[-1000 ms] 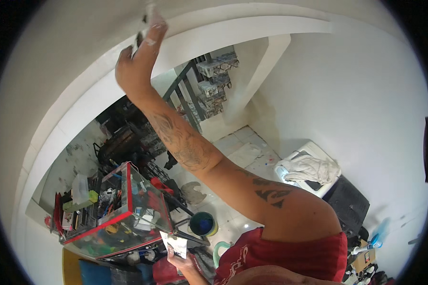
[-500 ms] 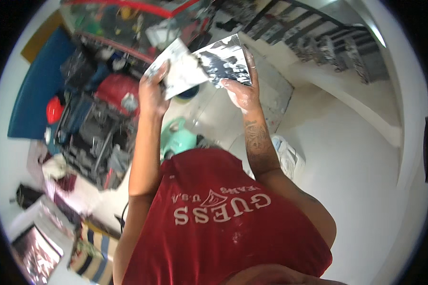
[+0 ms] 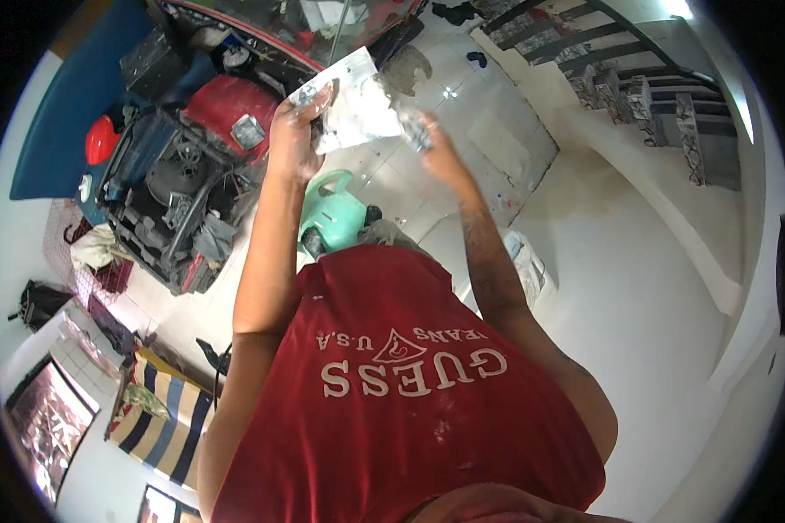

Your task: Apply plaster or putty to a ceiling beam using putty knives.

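Holding a plaster-smeared grey board (image 3: 353,105) up in front of the chest, both hands on it. Left hand (image 3: 295,139) grips the board's left edge: fingers (image 3: 310,98) curled over the top-left corner, palm beneath. Right hand (image 3: 434,148) is at the board's right edge, fingers clenched on a small grey tool (image 3: 412,129) whose tip touches the board face; tool kind can't be made out, blurred. Board is tilted, the corner away from the person pointing up, and sits between the two hands, above the green jug (image 3: 333,213). Jug stands on the tiled floor (image 3: 488,131) just below the left wrist. Red machine (image 3: 227,105) lies left of the board, with dark clutter below it. Staircase (image 3: 645,70) is well right of the board. Red shirt (image 3: 410,392) fills the lower view.
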### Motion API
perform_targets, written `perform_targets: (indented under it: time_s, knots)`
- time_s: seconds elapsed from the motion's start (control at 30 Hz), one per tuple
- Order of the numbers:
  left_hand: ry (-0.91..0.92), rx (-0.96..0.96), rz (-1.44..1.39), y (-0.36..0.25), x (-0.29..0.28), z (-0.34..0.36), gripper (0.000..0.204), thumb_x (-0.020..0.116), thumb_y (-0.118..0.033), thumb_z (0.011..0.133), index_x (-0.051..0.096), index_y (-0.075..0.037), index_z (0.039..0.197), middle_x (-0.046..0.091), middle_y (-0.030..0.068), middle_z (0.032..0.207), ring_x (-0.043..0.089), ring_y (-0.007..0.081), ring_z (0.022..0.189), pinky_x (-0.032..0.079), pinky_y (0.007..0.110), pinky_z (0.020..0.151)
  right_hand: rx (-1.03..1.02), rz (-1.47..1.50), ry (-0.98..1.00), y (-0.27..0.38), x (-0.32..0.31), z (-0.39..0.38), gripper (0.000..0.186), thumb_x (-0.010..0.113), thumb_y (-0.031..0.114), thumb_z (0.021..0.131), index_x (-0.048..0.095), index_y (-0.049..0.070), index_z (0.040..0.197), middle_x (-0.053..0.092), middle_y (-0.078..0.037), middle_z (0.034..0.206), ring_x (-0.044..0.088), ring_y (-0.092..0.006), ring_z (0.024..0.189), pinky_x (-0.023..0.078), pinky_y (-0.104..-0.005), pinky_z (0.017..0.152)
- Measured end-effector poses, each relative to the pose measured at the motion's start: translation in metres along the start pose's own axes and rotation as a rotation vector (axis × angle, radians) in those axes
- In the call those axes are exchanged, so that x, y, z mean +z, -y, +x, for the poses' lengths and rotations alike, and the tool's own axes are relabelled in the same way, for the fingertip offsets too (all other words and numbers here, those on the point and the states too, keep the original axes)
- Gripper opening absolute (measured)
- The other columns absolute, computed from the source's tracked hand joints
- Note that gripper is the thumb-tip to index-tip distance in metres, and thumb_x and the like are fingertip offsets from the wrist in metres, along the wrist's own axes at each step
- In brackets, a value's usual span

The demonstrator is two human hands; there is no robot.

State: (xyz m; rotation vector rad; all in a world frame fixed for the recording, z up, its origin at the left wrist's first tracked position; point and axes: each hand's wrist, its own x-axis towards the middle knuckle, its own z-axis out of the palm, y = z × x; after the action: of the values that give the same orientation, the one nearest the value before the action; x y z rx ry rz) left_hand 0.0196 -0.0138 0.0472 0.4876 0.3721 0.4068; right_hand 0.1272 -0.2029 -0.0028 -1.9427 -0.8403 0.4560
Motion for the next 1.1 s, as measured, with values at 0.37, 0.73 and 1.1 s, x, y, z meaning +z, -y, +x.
perform_targets:
  time_s: [0.37, 0.73, 1.1]
  knots:
    - [-0.166, -0.086, 0.565, 0.069, -0.108, 0.075, 0.018, 0.051, -0.014, 0.077, 0.056, 0.002, 0.073, 0.054, 0.0056, 0.066, 0.049, 0.0134, 0.057, 0.039, 0.028, 0.050, -0.162, -0.502, 0.293, -0.003, 0.026, 0.055, 0.057, 0.039, -0.011, 0.061, 0.046, 0.012, 0.112, 0.048, -0.018, 0.104, 0.046, -0.0320, 0.096, 0.037, -0.0351, 0.081]
    - [0.902, -0.083, 2.637, 0.099, -0.258, 0.105, 0.016, 0.059, -0.018, 0.060, 0.061, -0.010, 0.074, 0.060, 0.0078, 0.080, 0.059, 0.0216, 0.075, 0.047, 0.030, 0.066, 0.201, 0.142, 0.575, -0.115, 0.150, 0.004, 0.047, 0.043, -0.004, 0.072, 0.044, 0.014, 0.116, 0.051, -0.019, 0.105, 0.050, -0.0302, 0.094, 0.039, -0.0333, 0.079]
    - [0.725, 0.414, 2.068, 0.023, -0.202, 0.070, 0.032, 0.055, -0.011, 0.064, 0.056, -0.001, 0.094, 0.058, 0.0143, 0.089, 0.057, 0.0280, 0.077, 0.045, 0.036, 0.067, 0.273, 0.657, 0.619, -0.029, 0.049, -0.040, 0.064, 0.057, -0.001, 0.058, 0.040, 0.008, 0.119, 0.050, -0.015, 0.104, 0.054, -0.0218, 0.086, 0.049, -0.0293, 0.070]
